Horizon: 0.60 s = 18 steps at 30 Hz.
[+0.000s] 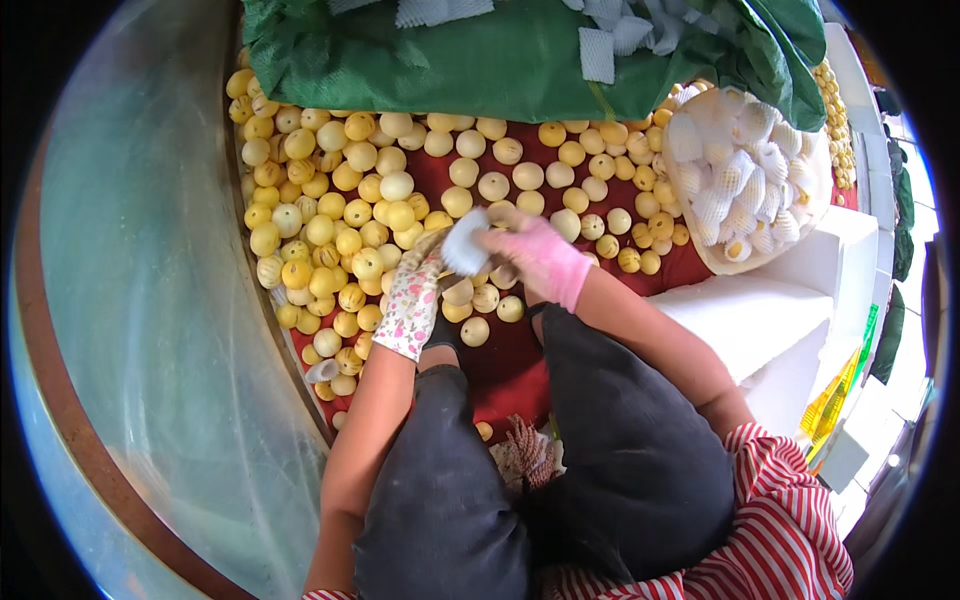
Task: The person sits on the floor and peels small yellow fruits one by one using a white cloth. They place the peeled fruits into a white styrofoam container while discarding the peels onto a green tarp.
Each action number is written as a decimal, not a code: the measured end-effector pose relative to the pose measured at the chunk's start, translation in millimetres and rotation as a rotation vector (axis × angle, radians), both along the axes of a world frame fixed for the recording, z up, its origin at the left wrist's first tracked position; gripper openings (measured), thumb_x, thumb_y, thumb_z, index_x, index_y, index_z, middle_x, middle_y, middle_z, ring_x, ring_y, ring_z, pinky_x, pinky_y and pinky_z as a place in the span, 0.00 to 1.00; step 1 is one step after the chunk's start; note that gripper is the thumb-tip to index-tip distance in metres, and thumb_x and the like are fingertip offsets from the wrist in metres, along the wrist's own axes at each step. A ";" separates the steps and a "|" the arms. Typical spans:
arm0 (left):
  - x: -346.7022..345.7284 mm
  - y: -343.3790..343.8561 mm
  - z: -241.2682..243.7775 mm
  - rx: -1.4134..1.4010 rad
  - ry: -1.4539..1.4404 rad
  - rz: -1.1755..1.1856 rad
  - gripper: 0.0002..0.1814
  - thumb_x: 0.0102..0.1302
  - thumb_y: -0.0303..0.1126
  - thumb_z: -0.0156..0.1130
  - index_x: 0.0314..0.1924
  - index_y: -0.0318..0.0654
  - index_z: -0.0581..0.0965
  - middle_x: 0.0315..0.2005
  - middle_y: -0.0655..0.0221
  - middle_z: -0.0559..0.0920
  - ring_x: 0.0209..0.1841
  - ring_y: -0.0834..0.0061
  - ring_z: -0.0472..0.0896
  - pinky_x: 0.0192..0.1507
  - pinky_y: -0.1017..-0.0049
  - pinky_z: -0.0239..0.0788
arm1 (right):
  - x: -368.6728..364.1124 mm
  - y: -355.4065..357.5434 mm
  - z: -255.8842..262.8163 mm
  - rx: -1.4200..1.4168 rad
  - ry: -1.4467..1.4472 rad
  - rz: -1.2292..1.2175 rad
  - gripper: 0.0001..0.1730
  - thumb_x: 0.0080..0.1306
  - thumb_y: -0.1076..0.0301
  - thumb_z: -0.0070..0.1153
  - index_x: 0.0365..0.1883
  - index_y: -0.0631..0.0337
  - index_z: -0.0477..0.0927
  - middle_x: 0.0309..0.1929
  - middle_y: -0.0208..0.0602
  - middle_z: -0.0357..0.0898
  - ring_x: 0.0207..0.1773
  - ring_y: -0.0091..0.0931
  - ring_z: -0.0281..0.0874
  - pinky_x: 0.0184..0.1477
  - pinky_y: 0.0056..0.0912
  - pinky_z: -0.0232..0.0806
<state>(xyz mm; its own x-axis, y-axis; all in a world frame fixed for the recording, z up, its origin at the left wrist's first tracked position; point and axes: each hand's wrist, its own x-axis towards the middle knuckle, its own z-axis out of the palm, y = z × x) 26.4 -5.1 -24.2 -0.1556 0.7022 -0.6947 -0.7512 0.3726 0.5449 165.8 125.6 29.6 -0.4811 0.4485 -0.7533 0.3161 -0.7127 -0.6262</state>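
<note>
A white foam net sleeve (465,244) is between my two hands above the fruit, slightly blurred. My right hand (536,251), in a pink glove, grips the sleeve from the right. At its left edge is my left hand (416,289), in a white glove with a floral pattern; its fingertips are partly hidden, so I cannot tell whether it holds a fruit. Yellow pepino melons (322,229), some with dark stripes, are heaped to the left of my hands. More pepino melons (529,176) lie scattered on the red cloth (517,382) beyond and below them.
A green woven sack (465,82) with loose foam sleeves (596,56) spans the far side. At right, a cream tub (701,251) holds sleeved fruit (731,184), near white foam boxes (757,319). Clear plastic sheeting (165,300) borders the left. My knees frame the near side.
</note>
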 end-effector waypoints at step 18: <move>-1.6 -46.5 -2.3 0.139 0.694 -0.561 0.24 0.67 0.32 0.60 0.62 0.36 0.71 0.57 0.61 0.78 0.58 0.66 0.77 0.60 0.67 0.70 | 0.0 -28.9 -64.7 0.099 0.063 0.451 0.12 0.64 0.73 0.60 0.46 0.64 0.79 0.31 0.26 0.77 0.29 0.17 0.71 0.31 0.20 0.64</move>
